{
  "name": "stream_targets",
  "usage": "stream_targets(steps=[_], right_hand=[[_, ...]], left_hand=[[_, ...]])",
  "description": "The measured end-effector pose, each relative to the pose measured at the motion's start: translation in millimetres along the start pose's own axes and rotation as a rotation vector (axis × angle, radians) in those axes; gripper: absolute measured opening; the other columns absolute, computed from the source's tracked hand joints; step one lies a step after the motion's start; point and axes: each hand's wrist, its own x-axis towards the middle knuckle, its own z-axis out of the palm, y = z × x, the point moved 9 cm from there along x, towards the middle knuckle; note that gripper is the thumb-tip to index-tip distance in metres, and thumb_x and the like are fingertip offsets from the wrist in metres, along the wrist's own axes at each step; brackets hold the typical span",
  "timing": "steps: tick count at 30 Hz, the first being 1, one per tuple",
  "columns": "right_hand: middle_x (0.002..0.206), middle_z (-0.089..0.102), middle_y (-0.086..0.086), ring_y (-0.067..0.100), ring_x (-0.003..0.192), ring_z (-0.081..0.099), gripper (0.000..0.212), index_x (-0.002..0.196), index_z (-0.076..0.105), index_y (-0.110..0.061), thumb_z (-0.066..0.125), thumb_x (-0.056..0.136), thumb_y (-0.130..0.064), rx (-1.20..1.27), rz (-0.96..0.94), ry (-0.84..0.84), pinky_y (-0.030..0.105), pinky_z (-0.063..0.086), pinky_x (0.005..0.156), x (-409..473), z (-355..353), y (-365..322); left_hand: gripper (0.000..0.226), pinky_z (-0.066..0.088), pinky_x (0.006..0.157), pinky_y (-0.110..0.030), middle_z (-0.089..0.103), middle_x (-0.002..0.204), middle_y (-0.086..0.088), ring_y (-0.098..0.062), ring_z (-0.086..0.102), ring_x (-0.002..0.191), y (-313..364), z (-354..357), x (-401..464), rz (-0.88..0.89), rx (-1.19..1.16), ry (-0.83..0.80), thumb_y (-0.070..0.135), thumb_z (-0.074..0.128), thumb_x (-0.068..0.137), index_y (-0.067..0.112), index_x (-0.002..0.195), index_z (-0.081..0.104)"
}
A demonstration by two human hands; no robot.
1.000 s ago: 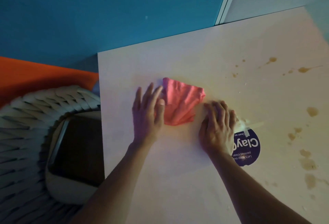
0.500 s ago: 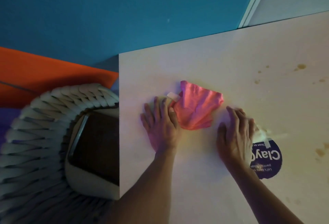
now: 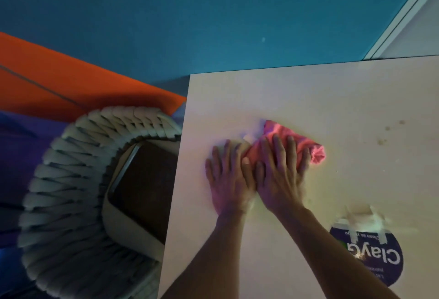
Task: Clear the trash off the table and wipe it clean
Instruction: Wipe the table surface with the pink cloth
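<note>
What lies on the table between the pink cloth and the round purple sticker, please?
In the head view, bare table separates pink cloth from purple sticker, apart from taped white scraps.

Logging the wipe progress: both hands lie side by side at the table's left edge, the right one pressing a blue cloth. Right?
Not quite: the cloth is pink, not blue, as the head view shows. Both hands do lie side by side, the right hand pressing it.

I see bare table (image 3: 297, 99) across the frame's upper right. At the left, a woven basket (image 3: 71, 180) flanks the table edge; a taped sticker (image 3: 370, 256) sits lower right.

Both hands (image 3: 255, 177) and forearms are bare, with no sleeves or rings visible
</note>
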Motion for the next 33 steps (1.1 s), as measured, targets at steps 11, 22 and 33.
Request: stream_targets(steps=[11,22,33], right_hand=[[0.158,0.036,0.012,0.037,0.149,0.025,0.064,0.154,0.035,-0.013,0.039,0.098,-0.044,-0.095,-0.016,-0.046,0.064,0.008,0.118,21.2,11.2,2.4],[0.159,0.034,0.013,0.041,0.149,0.021,0.062,0.153,0.034,-0.012,0.030,0.099,-0.040,0.009,0.008,-0.055,0.068,0.003,0.117,135.0,50.4,-66.2],[0.153,0.044,0.004,0.033,0.145,0.034,0.054,0.146,0.049,-0.016,0.042,0.100,-0.043,0.046,-0.229,-0.054,0.059,0.020,0.117,56.3,27.8,-79.5]], left_hand=[[0.050,0.033,0.115,-0.053,0.037,0.161,0.002,-0.034,0.040,0.143,-90.0,-23.6,34.8,-0.086,0.127,-0.031,0.042,0.038,0.099,0.038,0.148,0.045],[0.048,0.032,0.117,-0.049,0.030,0.165,0.002,-0.032,0.027,0.152,-88.9,-17.7,33.9,-0.069,0.024,-0.052,0.042,0.039,0.103,0.039,0.150,0.041],[0.049,0.035,0.115,-0.050,0.031,0.164,0.001,-0.032,0.028,0.151,-92.5,-19.1,35.4,-0.077,0.045,-0.081,0.043,0.037,0.102,0.038,0.151,0.041]])
